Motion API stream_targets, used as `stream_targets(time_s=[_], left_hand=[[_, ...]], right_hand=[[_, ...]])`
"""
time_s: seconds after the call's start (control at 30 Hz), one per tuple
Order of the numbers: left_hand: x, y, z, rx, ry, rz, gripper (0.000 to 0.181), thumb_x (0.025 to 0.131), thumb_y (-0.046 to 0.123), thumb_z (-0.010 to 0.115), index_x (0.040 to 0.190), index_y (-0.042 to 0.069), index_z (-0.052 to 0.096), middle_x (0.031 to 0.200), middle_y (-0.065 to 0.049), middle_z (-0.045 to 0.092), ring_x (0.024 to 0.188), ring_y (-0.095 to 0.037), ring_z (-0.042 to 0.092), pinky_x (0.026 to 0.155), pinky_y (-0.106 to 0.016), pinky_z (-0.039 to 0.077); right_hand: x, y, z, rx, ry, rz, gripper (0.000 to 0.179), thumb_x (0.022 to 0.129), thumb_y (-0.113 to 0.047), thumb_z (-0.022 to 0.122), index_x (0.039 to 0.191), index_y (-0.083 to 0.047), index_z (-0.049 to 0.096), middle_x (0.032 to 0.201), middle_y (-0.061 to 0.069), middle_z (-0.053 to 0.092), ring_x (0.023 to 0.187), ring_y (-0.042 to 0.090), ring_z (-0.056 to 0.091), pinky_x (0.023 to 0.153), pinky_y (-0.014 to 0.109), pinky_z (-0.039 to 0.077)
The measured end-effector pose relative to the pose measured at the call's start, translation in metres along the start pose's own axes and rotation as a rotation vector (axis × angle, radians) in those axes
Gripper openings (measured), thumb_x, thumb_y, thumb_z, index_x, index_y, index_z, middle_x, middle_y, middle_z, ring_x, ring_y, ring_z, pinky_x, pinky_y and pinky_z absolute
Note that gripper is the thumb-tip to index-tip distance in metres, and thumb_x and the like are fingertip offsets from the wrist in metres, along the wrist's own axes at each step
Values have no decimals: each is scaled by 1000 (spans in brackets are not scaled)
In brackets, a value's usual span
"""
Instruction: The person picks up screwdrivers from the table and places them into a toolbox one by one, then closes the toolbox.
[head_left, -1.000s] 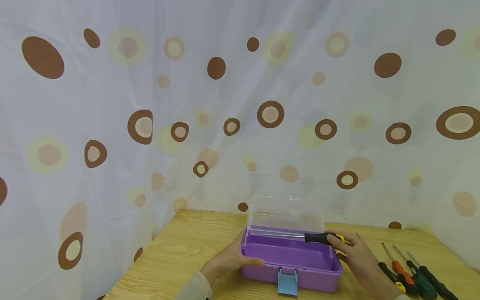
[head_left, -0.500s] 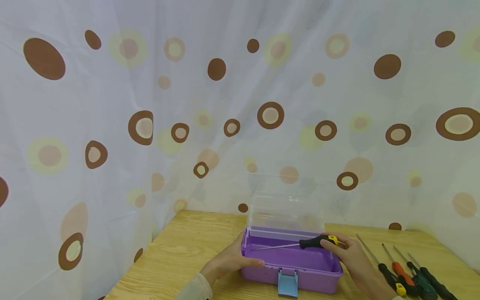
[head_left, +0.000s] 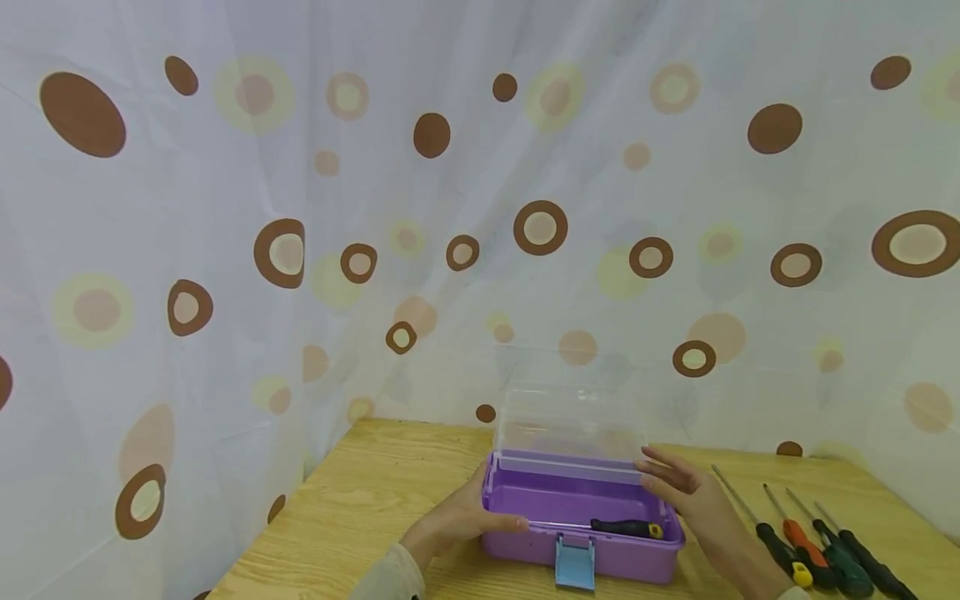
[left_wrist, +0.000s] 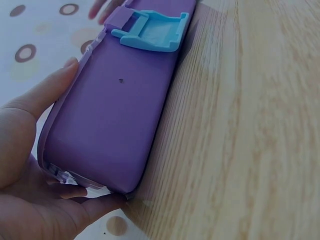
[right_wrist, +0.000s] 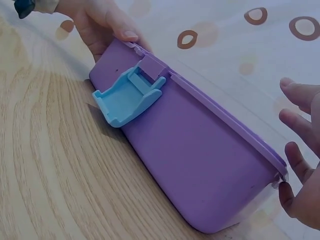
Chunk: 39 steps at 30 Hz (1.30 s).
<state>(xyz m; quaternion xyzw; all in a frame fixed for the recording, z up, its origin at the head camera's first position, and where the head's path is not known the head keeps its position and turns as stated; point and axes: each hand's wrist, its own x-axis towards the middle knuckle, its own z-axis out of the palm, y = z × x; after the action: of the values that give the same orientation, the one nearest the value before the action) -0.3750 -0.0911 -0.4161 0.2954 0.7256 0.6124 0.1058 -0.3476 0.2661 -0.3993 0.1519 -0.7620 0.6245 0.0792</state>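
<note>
A purple plastic toolbox (head_left: 517, 546) stands on the table, its transparent lid (head_left: 570, 417) raised at the back and its light blue latch (head_left: 575, 564) hanging down in front. My left hand (head_left: 461, 515) grips the left end, thumb over the front rim; the left wrist view shows the fingers (left_wrist: 95, 207) round the end wall. Inside, along the front wall, lies a screwdriver (head_left: 626, 528) with a black and yellow handle, its tip toward my left thumb. My right hand (head_left: 693, 492) is at the right rim, fingers apart and holding nothing.
To the right of the toolbox, several screwdrivers lie side by side on the wooden table (head_left: 405, 475): one black and yellow (head_left: 780, 554), one orange and black (head_left: 808, 552), one dark green (head_left: 847, 568) and one black (head_left: 873, 567). A dotted curtain (head_left: 450, 183) hangs behind.
My right hand has lowered the screwdriver from the back of the toolbox to its front inside and let it go. The left hand has kept its grip on the toolbox.
</note>
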Motion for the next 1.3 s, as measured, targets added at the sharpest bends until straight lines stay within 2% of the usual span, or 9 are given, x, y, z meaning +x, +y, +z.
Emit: stream_targets(time_s=[0.17, 0.27, 0.4, 0.5, 0.67, 0.87, 1.03, 1.13, 1.3], left_hand=[[0, 1, -1, 8, 7, 0, 119, 82, 17, 87, 166, 15, 2, 158, -9, 38, 139, -35, 43, 119, -57, 27], [0, 1, -1, 9, 6, -8, 117, 84, 16, 86, 166, 16, 2, 159, -7, 37, 141, -35, 41, 119, -58, 25], [0, 2, -1, -1, 1, -11, 117, 85, 15, 85, 166, 17, 1, 160, -7, 35, 143, -36, 39, 120, -59, 23], [-1, 1, -1, -12, -2, -5, 117, 85, 14, 85, 166, 16, 1, 160, -8, 36, 142, -37, 40, 120, -58, 24], [0, 0, -1, -13, -3, 2, 118, 84, 14, 85, 166, 16, 1, 159, -8, 37, 142, -37, 41, 119, -58, 25], [0, 0, -1, -5, -8, 4, 117, 85, 14, 85, 166, 16, 1, 160, -7, 35, 143, -36, 39, 120, -58, 23], [0, 2, 0, 1, -6, 4, 117, 85, 15, 84, 167, 17, 0, 160, -7, 34, 143, -35, 39, 120, -58, 24], [0, 2, 1, 7, 0, 0, 118, 85, 15, 85, 167, 17, 1, 161, -7, 33, 143, -35, 39, 120, -58, 23], [-2, 2, 1, 8, 6, -8, 118, 85, 17, 86, 167, 16, 1, 162, -8, 33, 143, -36, 39, 120, -59, 23]], right_hand=[[0, -3, -6, -32, -10, 20, 59, 108, -25, 59, 157, 0, 38, 145, 19, 58, 116, -2, 58, 103, 35, 47], [-1, -6, -10, -31, -6, 44, 58, 108, -28, 58, 157, -2, 41, 144, 16, 59, 116, -2, 58, 106, 40, 46], [-1, -8, -14, -15, 1, 52, 54, 108, -28, 59, 155, -5, 46, 140, 11, 63, 116, -1, 59, 99, 30, 48], [-2, -8, -16, -3, 3, 60, 51, 107, -28, 59, 154, -8, 49, 136, 6, 66, 115, 1, 60, 96, 27, 48], [-2, -8, -17, 5, 4, 64, 48, 107, -27, 59, 152, -11, 52, 133, 3, 68, 115, 3, 62, 99, 34, 48], [0, -9, -17, 7, 16, 80, 46, 107, -26, 60, 150, -11, 55, 130, 2, 69, 114, 4, 61, 96, 32, 49], [-1, -10, -20, -8, 30, 104, 45, 106, -28, 62, 149, -14, 57, 129, -1, 68, 113, 5, 60, 96, 37, 48], [-2, -10, -23, -19, 35, 108, 47, 106, -30, 62, 148, -13, 57, 131, 1, 67, 113, 6, 60, 94, 34, 49], [-3, -10, -25, -13, 42, 120, 45, 105, -32, 63, 146, -16, 59, 127, -4, 67, 113, 6, 59, 91, 27, 49]])
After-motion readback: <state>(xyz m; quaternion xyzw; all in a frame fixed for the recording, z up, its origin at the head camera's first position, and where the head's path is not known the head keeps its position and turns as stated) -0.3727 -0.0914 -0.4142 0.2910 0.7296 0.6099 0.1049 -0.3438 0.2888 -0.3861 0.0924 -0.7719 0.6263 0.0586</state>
